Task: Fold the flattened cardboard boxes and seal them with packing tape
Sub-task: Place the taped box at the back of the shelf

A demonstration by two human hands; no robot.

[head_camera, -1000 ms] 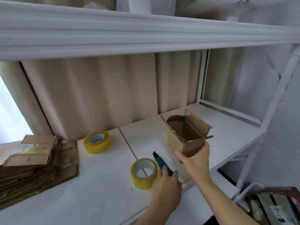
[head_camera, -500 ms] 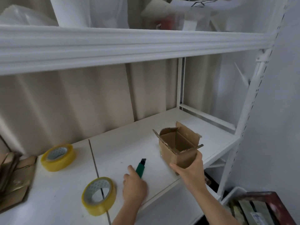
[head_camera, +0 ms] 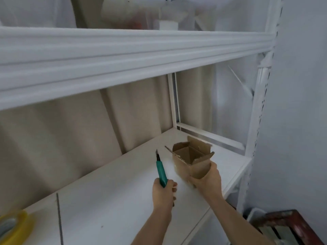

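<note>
We take the small cardboard box (head_camera: 192, 160), standing upright with its top flaps splayed open near the right end of the white shelf (head_camera: 109, 206), to be light, thin-walled and easily crushed, so it is best held low by its corner walls, as our right hand (head_camera: 208, 180) now cups its near bottom corner. Just left of the box, our left hand (head_camera: 163, 193) is wrapped round a green utility knife (head_camera: 160, 169), its smooth handle pointing up and away. Well to the left of the box, a yellow tape roll (head_camera: 13, 227) lies at the picture's edge.
</note>
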